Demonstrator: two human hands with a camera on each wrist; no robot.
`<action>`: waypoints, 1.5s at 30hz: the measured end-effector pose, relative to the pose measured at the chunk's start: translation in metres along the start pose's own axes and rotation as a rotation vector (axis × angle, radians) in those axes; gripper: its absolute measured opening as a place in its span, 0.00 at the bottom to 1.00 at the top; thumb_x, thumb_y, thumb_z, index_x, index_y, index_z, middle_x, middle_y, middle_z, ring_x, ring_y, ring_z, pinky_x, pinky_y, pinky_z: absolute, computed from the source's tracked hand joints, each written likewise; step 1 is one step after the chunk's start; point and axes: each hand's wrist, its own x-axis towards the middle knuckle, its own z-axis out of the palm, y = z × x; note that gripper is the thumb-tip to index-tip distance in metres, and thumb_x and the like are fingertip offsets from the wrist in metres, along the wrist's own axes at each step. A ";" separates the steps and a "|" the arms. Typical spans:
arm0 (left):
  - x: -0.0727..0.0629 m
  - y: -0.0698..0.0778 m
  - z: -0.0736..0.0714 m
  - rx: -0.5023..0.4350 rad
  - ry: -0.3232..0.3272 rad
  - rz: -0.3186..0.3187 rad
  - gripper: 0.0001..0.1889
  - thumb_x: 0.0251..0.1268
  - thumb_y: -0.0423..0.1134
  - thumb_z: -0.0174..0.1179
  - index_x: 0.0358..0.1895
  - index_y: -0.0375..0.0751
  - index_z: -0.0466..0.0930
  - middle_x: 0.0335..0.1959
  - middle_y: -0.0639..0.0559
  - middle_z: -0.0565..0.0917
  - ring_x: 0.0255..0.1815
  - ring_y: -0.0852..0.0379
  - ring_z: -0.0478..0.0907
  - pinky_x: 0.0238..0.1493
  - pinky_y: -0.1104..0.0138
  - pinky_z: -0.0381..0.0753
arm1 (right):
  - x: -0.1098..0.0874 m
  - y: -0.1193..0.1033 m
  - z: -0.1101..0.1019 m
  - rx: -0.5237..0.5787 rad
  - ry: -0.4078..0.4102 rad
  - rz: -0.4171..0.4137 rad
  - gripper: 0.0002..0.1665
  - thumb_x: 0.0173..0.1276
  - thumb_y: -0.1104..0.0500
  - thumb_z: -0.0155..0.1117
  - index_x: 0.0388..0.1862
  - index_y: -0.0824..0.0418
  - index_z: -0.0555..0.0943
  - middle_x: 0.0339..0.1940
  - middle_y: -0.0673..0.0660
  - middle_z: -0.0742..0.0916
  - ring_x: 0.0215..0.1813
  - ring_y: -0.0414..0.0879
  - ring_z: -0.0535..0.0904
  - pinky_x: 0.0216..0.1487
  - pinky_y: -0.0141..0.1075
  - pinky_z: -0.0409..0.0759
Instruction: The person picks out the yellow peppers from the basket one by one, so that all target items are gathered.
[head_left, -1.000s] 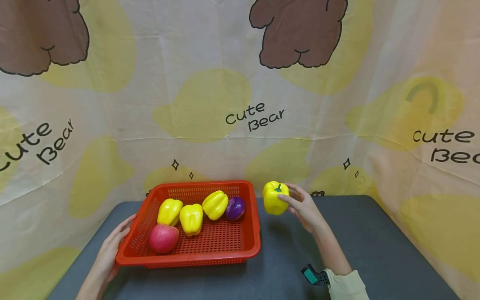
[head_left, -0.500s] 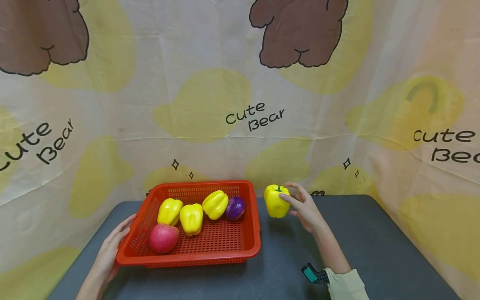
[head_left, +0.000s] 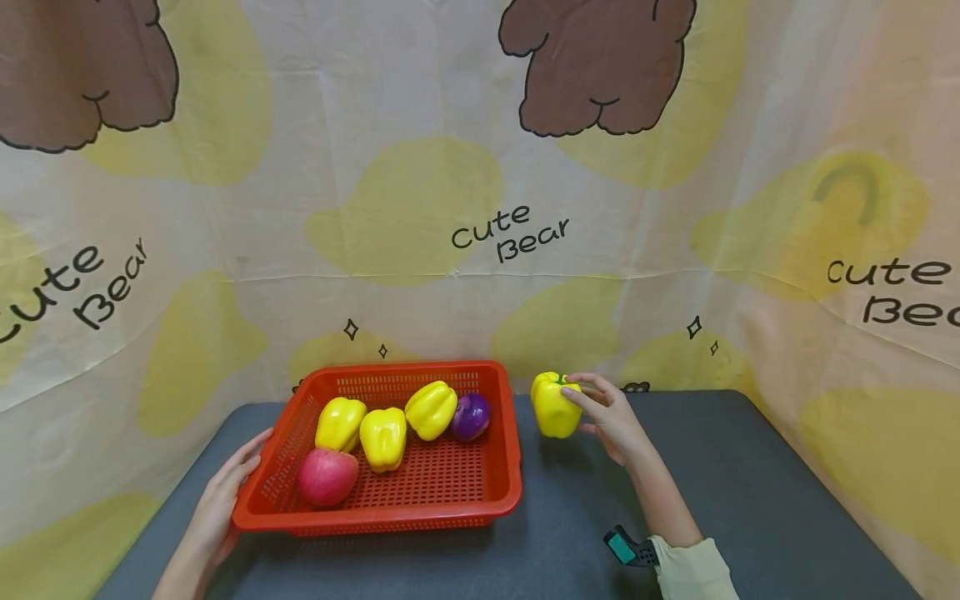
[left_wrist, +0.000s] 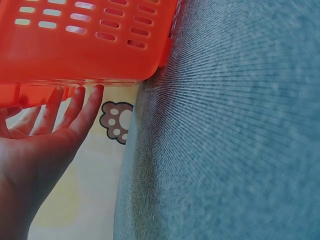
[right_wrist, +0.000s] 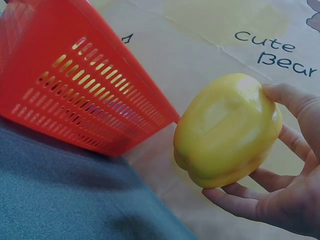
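Note:
My right hand (head_left: pixel 606 417) grips a yellow bell pepper (head_left: pixel 553 407) with a green stem, holding it above the table to the right of the red basket (head_left: pixel 390 518). In the right wrist view, thumb and fingers pinch the pepper (right_wrist: pixel 227 130) from its right side. My left hand (head_left: pixel 217 504) is at the basket's left rim. The left wrist view shows its extended fingers (left_wrist: pixel 89 112) with their tips right at the basket's side. Inside the basket lie three yellow bell peppers (head_left: pixel 383 439), a pink-red apple (head_left: pixel 327 477) and a round purple onion (head_left: pixel 470 417).
A dark grey table (head_left: pixel 720 492) carries the basket. Behind it hangs a pale curtain (head_left: pixel 420 292) printed with bears and yellow patches. A dark band with a teal face (head_left: pixel 622 550) is on the right wrist, by a pale sleeve (head_left: pixel 693 571).
My right hand has lowered the bell pepper slightly and shifted it a little to the right. The left hand, the basket and its contents stay in place.

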 end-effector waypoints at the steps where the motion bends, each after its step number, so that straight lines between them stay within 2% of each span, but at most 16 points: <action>1: 0.000 0.000 0.000 0.001 0.001 -0.001 0.21 0.91 0.43 0.39 0.70 0.71 0.75 0.58 0.74 0.83 0.53 0.65 0.86 0.47 0.64 0.90 | 0.000 0.000 0.000 -0.006 -0.002 0.002 0.26 0.80 0.54 0.64 0.70 0.64 0.73 0.75 0.69 0.74 0.70 0.63 0.74 0.63 0.58 0.81; 8: 0.000 -0.001 -0.001 -0.017 -0.012 0.010 0.21 0.91 0.42 0.39 0.70 0.70 0.76 0.59 0.73 0.83 0.53 0.64 0.87 0.48 0.63 0.90 | 0.002 0.004 -0.003 -0.024 -0.032 0.005 0.31 0.77 0.58 0.68 0.74 0.63 0.71 0.76 0.70 0.72 0.70 0.64 0.74 0.62 0.54 0.83; 14: 0.001 0.000 -0.001 -0.011 -0.005 0.002 0.21 0.91 0.42 0.39 0.69 0.71 0.76 0.59 0.73 0.83 0.53 0.64 0.87 0.47 0.63 0.90 | 0.004 0.007 -0.005 -0.010 -0.059 0.002 0.35 0.71 0.66 0.72 0.74 0.65 0.70 0.75 0.72 0.69 0.57 0.57 0.82 0.55 0.43 0.88; 17: 0.001 0.000 -0.001 -0.014 -0.012 0.007 0.22 0.91 0.42 0.39 0.69 0.71 0.76 0.59 0.73 0.83 0.53 0.64 0.87 0.47 0.63 0.90 | 0.004 0.007 -0.005 -0.009 -0.072 0.002 0.37 0.70 0.67 0.72 0.74 0.66 0.69 0.76 0.73 0.68 0.53 0.54 0.84 0.53 0.42 0.89; 25: 0.001 0.000 -0.001 -0.003 -0.002 -0.009 0.21 0.91 0.42 0.39 0.69 0.72 0.76 0.58 0.74 0.83 0.52 0.64 0.87 0.47 0.63 0.90 | 0.004 0.010 -0.004 -0.025 -0.061 0.026 0.37 0.72 0.66 0.70 0.77 0.65 0.69 0.75 0.72 0.68 0.56 0.55 0.83 0.51 0.45 0.89; 33: 0.001 0.001 -0.003 0.005 0.010 -0.032 0.21 0.90 0.43 0.39 0.68 0.73 0.76 0.57 0.75 0.83 0.53 0.65 0.86 0.47 0.64 0.90 | 0.005 0.015 -0.004 -0.047 -0.058 0.034 0.38 0.75 0.62 0.69 0.79 0.63 0.66 0.76 0.73 0.66 0.67 0.68 0.75 0.54 0.55 0.88; 38: 0.001 0.001 -0.004 -0.002 -0.003 -0.038 0.21 0.91 0.43 0.39 0.67 0.73 0.76 0.57 0.75 0.83 0.53 0.65 0.86 0.48 0.63 0.90 | 0.007 0.020 -0.005 -0.042 -0.050 0.048 0.37 0.75 0.62 0.69 0.78 0.63 0.66 0.77 0.74 0.66 0.73 0.72 0.70 0.54 0.56 0.88; 45: 0.002 0.000 -0.008 -0.022 -0.030 -0.048 0.21 0.91 0.43 0.39 0.65 0.75 0.78 0.56 0.73 0.84 0.53 0.64 0.86 0.48 0.63 0.90 | 0.009 0.028 -0.007 -0.032 -0.034 0.061 0.34 0.76 0.62 0.68 0.76 0.64 0.66 0.77 0.75 0.65 0.74 0.74 0.69 0.56 0.59 0.87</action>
